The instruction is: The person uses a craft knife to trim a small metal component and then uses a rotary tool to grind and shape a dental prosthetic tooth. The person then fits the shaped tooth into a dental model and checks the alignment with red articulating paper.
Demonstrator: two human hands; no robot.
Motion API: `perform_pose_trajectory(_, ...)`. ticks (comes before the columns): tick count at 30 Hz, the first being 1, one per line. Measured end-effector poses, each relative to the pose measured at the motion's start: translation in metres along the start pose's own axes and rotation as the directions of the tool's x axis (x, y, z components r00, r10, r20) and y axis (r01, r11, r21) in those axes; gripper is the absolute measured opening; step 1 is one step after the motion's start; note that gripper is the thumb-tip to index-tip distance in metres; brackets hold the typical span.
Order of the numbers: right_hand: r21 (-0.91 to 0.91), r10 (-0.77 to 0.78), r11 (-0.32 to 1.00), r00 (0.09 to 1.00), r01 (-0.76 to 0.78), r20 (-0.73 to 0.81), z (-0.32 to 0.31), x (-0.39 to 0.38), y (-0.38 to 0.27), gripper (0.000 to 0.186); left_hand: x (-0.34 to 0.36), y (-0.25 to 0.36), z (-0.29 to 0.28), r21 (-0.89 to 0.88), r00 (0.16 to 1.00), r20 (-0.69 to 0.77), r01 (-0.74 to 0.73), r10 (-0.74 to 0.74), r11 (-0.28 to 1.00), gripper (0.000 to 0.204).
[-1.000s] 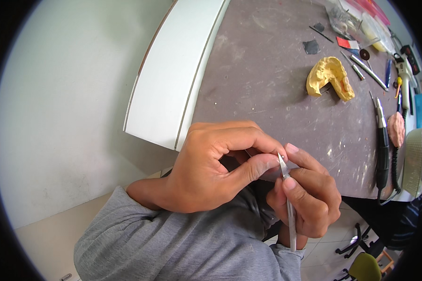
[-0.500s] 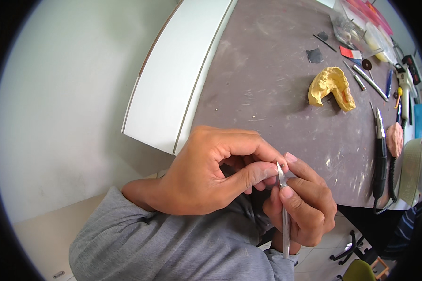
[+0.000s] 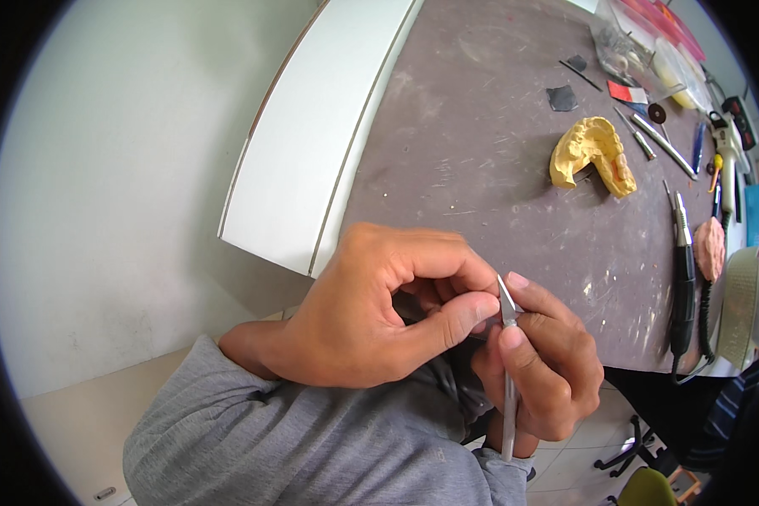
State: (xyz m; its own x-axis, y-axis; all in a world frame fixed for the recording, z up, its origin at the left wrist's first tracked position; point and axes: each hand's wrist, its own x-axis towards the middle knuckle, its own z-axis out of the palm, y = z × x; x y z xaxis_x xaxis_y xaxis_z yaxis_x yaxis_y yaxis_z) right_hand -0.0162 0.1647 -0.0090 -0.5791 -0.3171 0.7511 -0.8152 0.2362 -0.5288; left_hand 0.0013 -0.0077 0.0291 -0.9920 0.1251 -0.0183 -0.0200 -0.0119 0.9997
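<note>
By the scuffed grey-brown worktop [image 3: 464,160], left hand [image 3: 371,312] faced right hand [image 3: 552,371]

Left thumb and forefinger curled, tips close; whether they pinched anything could not be told. The right grip clamped a slim silver metal knife [image 3: 509,401], blade beside the left fingertips.

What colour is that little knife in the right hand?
The knife is silvery grey, seen best in the head view.

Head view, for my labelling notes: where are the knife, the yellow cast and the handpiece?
Knife [image 3: 509,396]: head view, on the silver handle.
Yellow cast [image 3: 594,137]: head view, on the bend of its arch.
Handpiece [image 3: 684,287]: head view, on its black body.
</note>
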Motion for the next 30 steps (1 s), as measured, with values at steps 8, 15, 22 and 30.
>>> perform_pose_trajectory(8, 0.019, -0.030, 0.999, 0.995, 0.032, -0.097, 0.0083, 0.0009, 0.0048, 0.029, -0.0010, 0.0010, -0.0021, -0.079, 0.996, -0.003, 0.084, -0.085, 0.993, 0.011)
perform_pose_trajectory(15, 0.040, -0.021, 0.999, 0.996, 0.025, -0.092, 0.0067, 0.0011, 0.0040, 0.029, 0.0001, 0.0032, -0.0031, -0.072, 0.994, 0.033, 0.102, -0.100, 0.992, 0.011)
perform_pose_trajectory(22, 0.055, 0.032, 0.998, 0.989, -0.025, -0.142, 0.0074, 0.0007, 0.0026, 0.030, 0.0005, 0.0043, -0.0019, -0.048, 0.997, 0.024, 0.077, -0.076, 0.996, 0.007)
perform_pose_trajectory(30, 0.130, 0.081, 0.989, 0.995, -0.073, -0.058, 0.0022, -0.0012, -0.0007, 0.015, 0.0015, -0.0035, -0.0033, -0.026, 0.997, 0.031, -0.070, 0.071, 0.997, 0.009)
